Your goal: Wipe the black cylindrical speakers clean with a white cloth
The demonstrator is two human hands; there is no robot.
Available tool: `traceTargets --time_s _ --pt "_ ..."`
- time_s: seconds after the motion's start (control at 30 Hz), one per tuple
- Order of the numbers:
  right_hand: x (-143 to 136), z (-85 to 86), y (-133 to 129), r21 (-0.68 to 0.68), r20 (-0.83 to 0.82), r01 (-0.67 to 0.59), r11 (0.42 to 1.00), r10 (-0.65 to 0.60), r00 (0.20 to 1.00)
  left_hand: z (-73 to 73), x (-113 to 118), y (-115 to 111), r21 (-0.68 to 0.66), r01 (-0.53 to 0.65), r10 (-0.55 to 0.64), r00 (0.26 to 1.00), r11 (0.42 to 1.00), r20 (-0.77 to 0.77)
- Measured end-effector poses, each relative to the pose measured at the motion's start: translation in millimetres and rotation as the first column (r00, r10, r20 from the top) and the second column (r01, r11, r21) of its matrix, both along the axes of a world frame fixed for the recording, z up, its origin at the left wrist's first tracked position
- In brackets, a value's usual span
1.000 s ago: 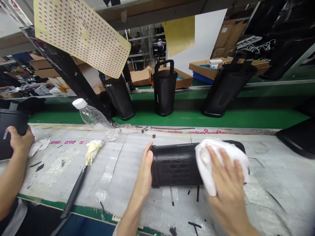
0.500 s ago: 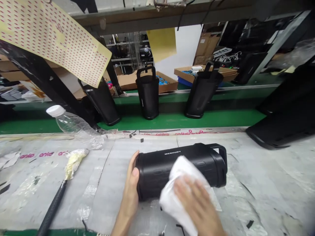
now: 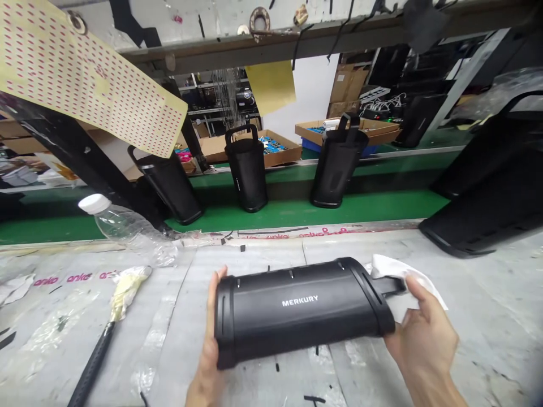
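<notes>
A black speaker (image 3: 297,316) with white MERKURY lettering lies lengthwise between my hands over the covered bench, its lettered face turned toward me. My left hand (image 3: 208,339) grips its left end. At the other end, my right hand (image 3: 424,333) holds the handle side, thumb near the handle, together with a white cloth (image 3: 392,267). Part of the cloth shows behind the handle and fingers.
Black speakers (image 3: 248,175) stand on the green surface (image 3: 288,213) beyond the bench edge, with larger ones at right (image 3: 487,209). A plastic bottle (image 3: 127,226) and a black-handled tool (image 3: 95,356) lie at left. A shelf beam (image 3: 237,48) crosses above.
The speaker has rolled so its lettering faces me. My right hand has moved from the speaker's front to its handle end, carrying the cloth along. The view has shifted slightly.
</notes>
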State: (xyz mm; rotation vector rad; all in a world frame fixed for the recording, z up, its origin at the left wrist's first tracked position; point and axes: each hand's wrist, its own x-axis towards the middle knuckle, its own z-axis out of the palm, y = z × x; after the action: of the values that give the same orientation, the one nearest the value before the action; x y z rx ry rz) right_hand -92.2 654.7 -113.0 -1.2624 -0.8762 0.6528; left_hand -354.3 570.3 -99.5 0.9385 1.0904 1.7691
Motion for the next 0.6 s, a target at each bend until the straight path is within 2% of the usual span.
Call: traceTargets --time_s 0.1,0.17,0.2,0.27,0.3,0.33,0.37,0.43,0.47,0.5,0.6 --pt "-4.0 1.2 7.5 -0.007 -0.032 -0.011 1.000 0.010 0.999 -7.1 -22.0 5.7 -0.193 0.084 -0.070 0.995 0.978 0.076" --pt "-2.4 8.8 8.0 -0.043 -0.020 -0.049 0.998 0.049 0.999 -14.0 -29.7 7.1 -0.249 0.131 -0.097 0.985 0.960 0.142" --pt "-2.1 14.3 6.3 -0.080 0.031 -0.075 0.994 0.078 0.996 -17.0 -30.8 7.1 -0.253 0.123 -0.085 0.984 0.960 0.157" --pt "-5.8 25.8 -1.0 -0.086 0.274 -0.095 0.992 0.115 0.955 -21.6 -28.8 5.7 -0.255 0.086 -0.043 0.984 0.963 0.170" --pt "-11.2 30.7 -5.9 -0.037 0.458 -0.107 0.994 0.112 0.882 -23.2 -26.7 4.7 -0.258 0.067 -0.023 0.985 0.964 0.173" --pt "-19.7 34.7 -11.3 0.039 0.649 -0.144 0.989 0.085 0.756 -24.5 -24.5 3.6 -0.257 0.050 -0.006 0.986 0.965 0.169" --pt "-31.5 37.5 -16.6 0.119 0.802 -0.212 0.970 0.032 0.597 -25.6 -22.5 2.5 -0.253 0.035 0.005 0.987 0.967 0.158" --pt "-64.1 40.9 -26.0 0.182 0.949 -0.386 0.904 -0.059 0.311 -27.5 -19.6 0.2 -0.241 0.003 0.027 0.992 0.971 0.119" --pt "-83.3 42.3 -29.6 0.164 0.972 -0.453 0.876 -0.067 0.224 -28.3 -18.8 -0.9 -0.237 -0.014 0.039 0.994 0.971 0.102" --pt "-102.8 44.0 -32.6 0.149 0.980 -0.501 0.852 -0.058 0.193 -28.9 -18.2 -2.1 -0.234 -0.027 0.050 0.995 0.972 0.090" --pt "-148.8 51.1 -39.0 0.125 0.981 -0.618 0.777 -0.003 0.194 -28.8 -17.5 -6.1 -0.246 -0.065 0.077 0.996 0.967 0.040"
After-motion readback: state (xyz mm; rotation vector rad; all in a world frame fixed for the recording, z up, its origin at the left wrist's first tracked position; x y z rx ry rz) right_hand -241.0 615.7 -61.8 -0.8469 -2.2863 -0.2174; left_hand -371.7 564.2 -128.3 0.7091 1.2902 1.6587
